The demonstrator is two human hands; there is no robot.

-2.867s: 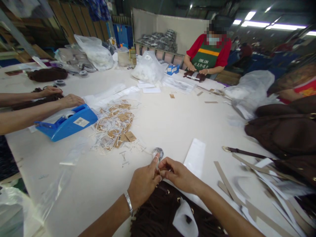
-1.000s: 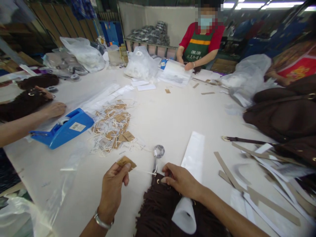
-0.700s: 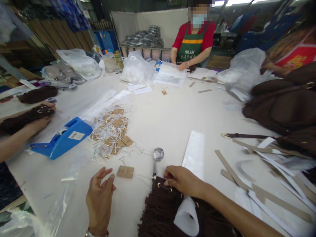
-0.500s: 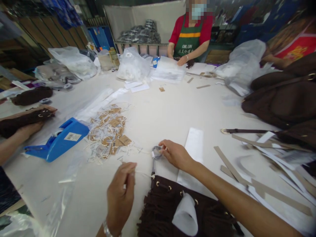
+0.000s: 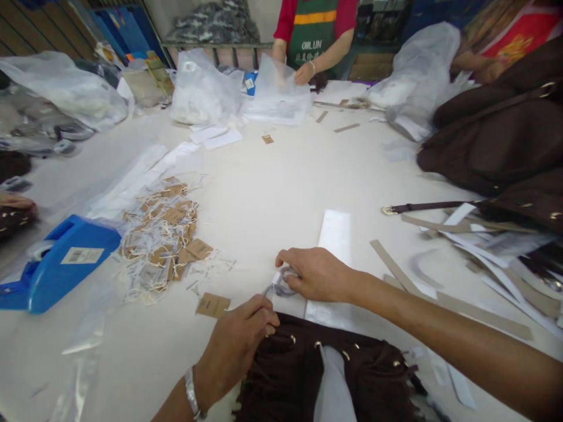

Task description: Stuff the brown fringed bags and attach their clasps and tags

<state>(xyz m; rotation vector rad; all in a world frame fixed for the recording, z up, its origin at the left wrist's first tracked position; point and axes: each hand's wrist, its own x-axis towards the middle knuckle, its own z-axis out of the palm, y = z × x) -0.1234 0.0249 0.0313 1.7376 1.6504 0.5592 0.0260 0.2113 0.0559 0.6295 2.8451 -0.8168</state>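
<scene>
A dark brown fringed bag (image 5: 290,375) with gold eyelets lies before me, partly out of frame, with a piece of white paper (image 5: 334,381) on its front. My left hand (image 5: 240,337) is closed at the bag's upper left corner, its fingertips pinching there. Just above that corner, my right hand (image 5: 314,272) is closed on a grey, film-wrapped ring (image 5: 288,282) with a white band around it. Beside the left hand lies a brown paper tag (image 5: 213,305); whether a string joins it to the bag is hidden.
Left are a pile of tags with strings (image 5: 165,234) and a blue tape dispenser (image 5: 65,264). A white strip (image 5: 336,234) lies beyond my right hand. Cut strips (image 5: 475,299) and brown bags (image 5: 497,135) lie right. Across the table (image 5: 281,181), a co-worker (image 5: 319,47) handles plastic bags.
My left hand has moved right and up to the bag's corner. The tag now shows beside it. The right hand stays at the ring. The view has tilted down and shifted right.
</scene>
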